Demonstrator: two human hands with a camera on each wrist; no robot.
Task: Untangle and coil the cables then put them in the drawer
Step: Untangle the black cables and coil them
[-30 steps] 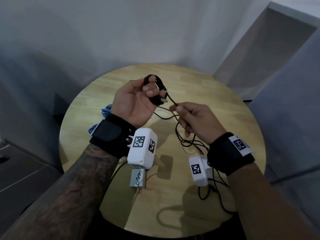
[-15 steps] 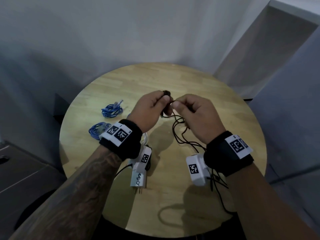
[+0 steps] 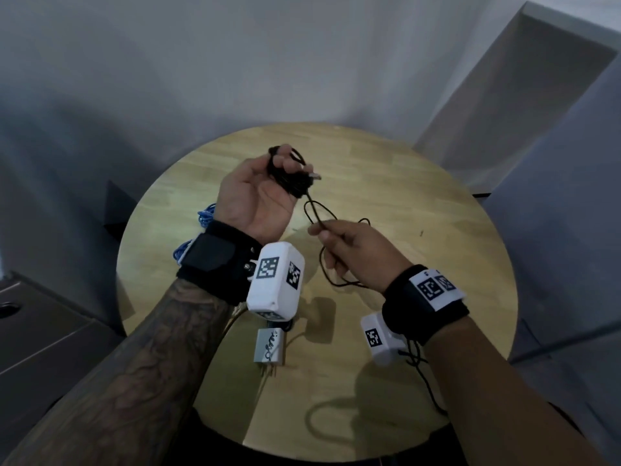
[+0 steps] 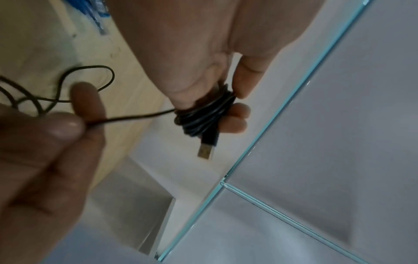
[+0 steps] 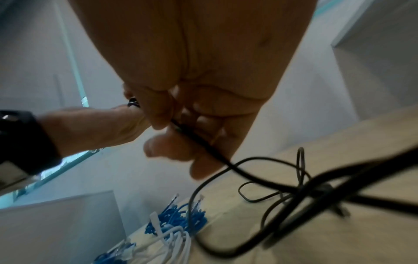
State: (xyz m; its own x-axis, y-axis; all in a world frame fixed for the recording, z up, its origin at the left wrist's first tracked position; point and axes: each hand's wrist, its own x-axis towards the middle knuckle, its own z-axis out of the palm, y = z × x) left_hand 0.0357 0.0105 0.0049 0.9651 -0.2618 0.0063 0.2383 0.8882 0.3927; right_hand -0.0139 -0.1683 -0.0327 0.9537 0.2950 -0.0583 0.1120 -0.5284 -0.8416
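My left hand (image 3: 268,186) is raised palm-up over the round wooden table (image 3: 386,183), its fingers wrapped by a tight coil of black cable (image 3: 289,178). The coil (image 4: 203,114) shows a USB plug (image 4: 205,151) sticking out past the fingertips. My right hand (image 3: 339,237) pinches the loose run of the same black cable (image 4: 131,117) between thumb and forefinger, lower and to the right of the left hand. Slack black cable (image 5: 282,180) loops down onto the table under the right wrist. No drawer is identifiable in any view.
Two blue cable coils (image 3: 205,216) lie at the table's left edge, partly behind my left wrist; they also show as blue cables (image 5: 178,219) beside a white cable (image 5: 172,239). A small white charger (image 3: 270,346) lies near the front. A dark cabinet (image 3: 33,334) stands at left.
My left hand has turned palm-up and risen away from the right hand, with the coil round its fingers. My right hand has dropped lower, holding the cable's free run stretched between them.
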